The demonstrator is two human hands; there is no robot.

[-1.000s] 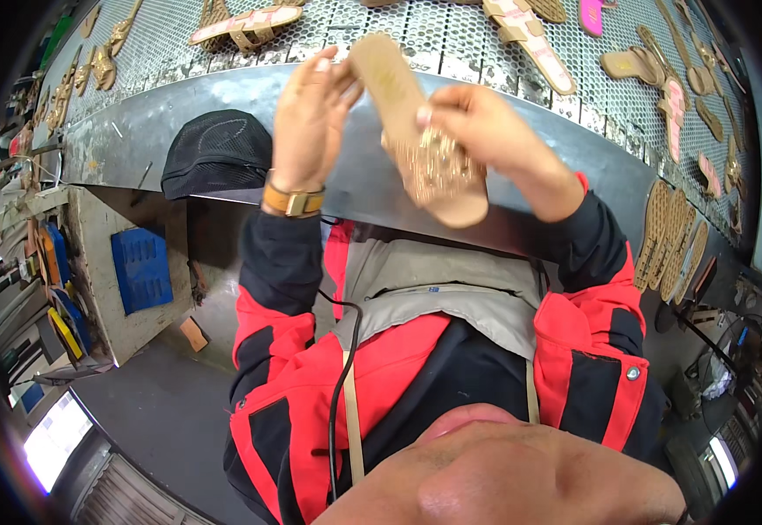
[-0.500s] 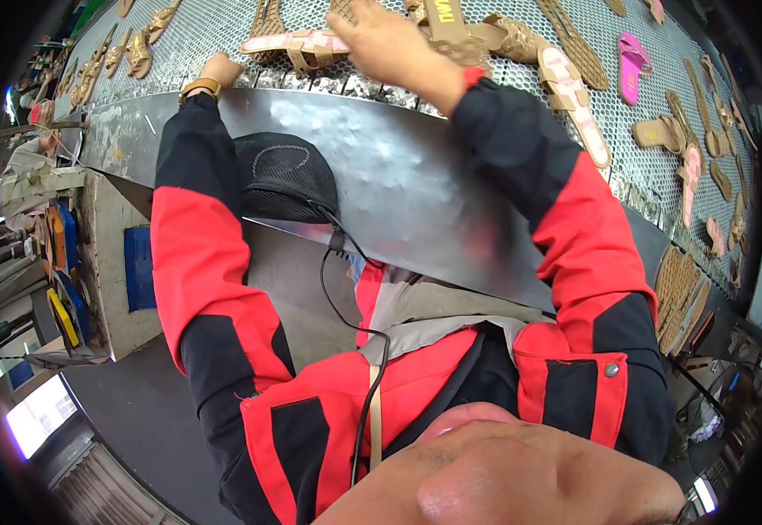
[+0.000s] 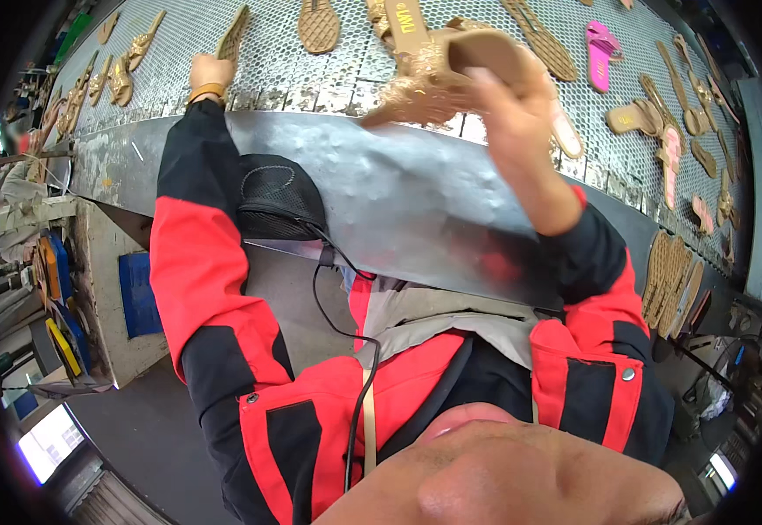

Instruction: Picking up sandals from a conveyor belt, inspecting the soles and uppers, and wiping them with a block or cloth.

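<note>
My right hand [image 3: 521, 114], partly blurred, grips a gold strappy sandal [image 3: 429, 92] tilted above the front edge of the mesh conveyor [image 3: 359, 52]. My left hand [image 3: 212, 72], fingers closed, is at the conveyor's near edge. A tan patterned sole [image 3: 233, 37] stands edge-on out of it. Between my hands a quilted tan sole [image 3: 319, 26] lies on the mesh. Just beyond the gripped sandal is another tan sandal [image 3: 409, 24] with printed lettering, partly covered. A pale insole [image 3: 566, 131] shows behind my right wrist.
Gold sandals [image 3: 120, 80] lie along the conveyor's left, and a pink sandal [image 3: 600, 66] on its right. A metal ledge [image 3: 381, 166] runs along the front, with a black mesh pouch [image 3: 280, 197] and cable. Stacked soles [image 3: 668, 284] stand at right.
My right hand has drawn back toward me and to the right, now with a gold sandal in it. The pink-lined sandal between my hands is gone from its place. My left hand barely moved.
</note>
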